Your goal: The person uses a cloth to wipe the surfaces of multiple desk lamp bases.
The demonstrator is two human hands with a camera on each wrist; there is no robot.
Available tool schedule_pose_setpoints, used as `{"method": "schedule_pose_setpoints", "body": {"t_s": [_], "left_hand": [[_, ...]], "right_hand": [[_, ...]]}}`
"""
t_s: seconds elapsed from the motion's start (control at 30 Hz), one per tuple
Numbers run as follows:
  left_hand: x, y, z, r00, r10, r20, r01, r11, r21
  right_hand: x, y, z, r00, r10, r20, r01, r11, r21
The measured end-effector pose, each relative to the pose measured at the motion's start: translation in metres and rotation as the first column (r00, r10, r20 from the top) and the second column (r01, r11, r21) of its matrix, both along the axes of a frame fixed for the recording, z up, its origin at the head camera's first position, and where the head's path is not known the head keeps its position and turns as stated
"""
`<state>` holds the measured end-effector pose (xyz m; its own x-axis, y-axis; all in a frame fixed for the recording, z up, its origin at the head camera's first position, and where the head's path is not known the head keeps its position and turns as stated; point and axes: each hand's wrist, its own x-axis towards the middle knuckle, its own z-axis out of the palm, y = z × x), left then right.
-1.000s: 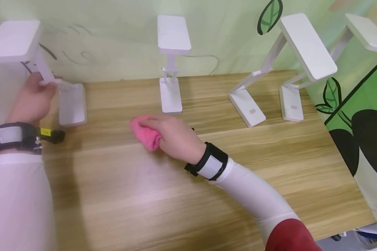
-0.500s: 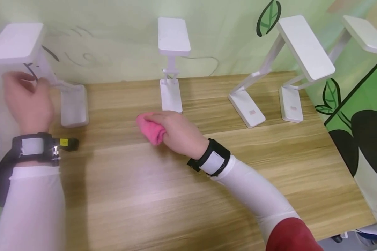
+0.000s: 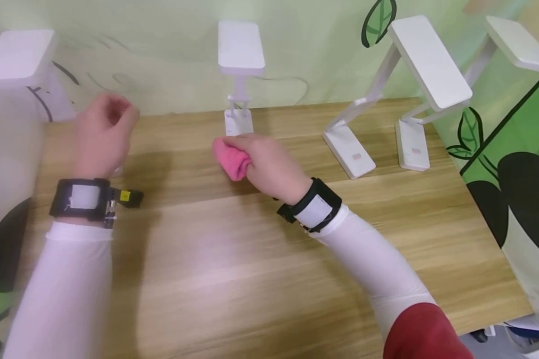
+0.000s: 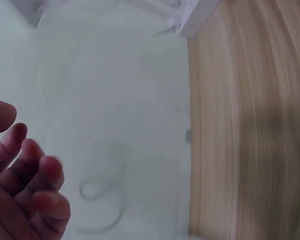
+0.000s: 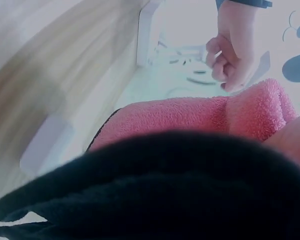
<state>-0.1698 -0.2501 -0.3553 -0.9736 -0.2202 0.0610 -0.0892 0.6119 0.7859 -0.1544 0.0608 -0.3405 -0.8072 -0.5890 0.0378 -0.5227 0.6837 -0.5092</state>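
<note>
While gripping cloth (image 3: 230,160) in right hand (image 3: 274,168) with left hand (image 3: 101,139) empty and loosely curled, seems poised to wipe nearest lamp (image 3: 241,50), probably needing to steady it first

No readable text, label, brand, number or sign anywhere.

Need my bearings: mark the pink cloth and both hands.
Pink cloth (image 3: 231,159), head view: its folded middle.
Right hand (image 3: 273,167), head view: back of the hand.
Left hand (image 3: 101,139), head view: its back.
</note>
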Motion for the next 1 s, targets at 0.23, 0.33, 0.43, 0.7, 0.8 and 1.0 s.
{"method": "schedule_pose_setpoints", "body": {"t_s": [0.23, 0.33, 0.43, 0.7, 0.8, 1.0], "left_hand": [[-0.036, 0.054, -0.003, 0.972, -0.235, 0.023, 0.235, 0.972, 0.017], [-0.051, 0.075, -0.007, 0.941, -0.335, 0.042, 0.335, 0.942, -0.003], [-0.064, 0.095, -0.013, 0.914, -0.402, 0.061, 0.404, 0.915, -0.023], [-0.082, 0.127, -0.029, 0.896, -0.433, 0.102, 0.432, 0.901, 0.037], [-0.085, 0.131, -0.033, 0.89, -0.441, 0.112, 0.44, 0.897, 0.037], [-0.091, 0.139, -0.033, 0.893, -0.433, 0.121, 0.432, 0.901, 0.038]], "right_hand": [[-0.013, 0.023, 0.006, 0.997, -0.076, 0.008, 0.076, 0.997, 0.015], [-0.016, 0.032, 0.004, 0.995, -0.103, -0.003, 0.103, 0.994, 0.026], [-0.018, 0.042, 0.001, 0.991, -0.133, -0.013, 0.134, 0.99, 0.038], [-0.019, 0.055, -0.007, 0.985, -0.174, -0.022, 0.175, 0.981, 0.083], [-0.019, 0.056, -0.009, 0.984, -0.176, -0.025, 0.178, 0.979, 0.099], [-0.019, 0.057, -0.012, 0.985, -0.171, -0.034, 0.174, 0.979, 0.102]]}}
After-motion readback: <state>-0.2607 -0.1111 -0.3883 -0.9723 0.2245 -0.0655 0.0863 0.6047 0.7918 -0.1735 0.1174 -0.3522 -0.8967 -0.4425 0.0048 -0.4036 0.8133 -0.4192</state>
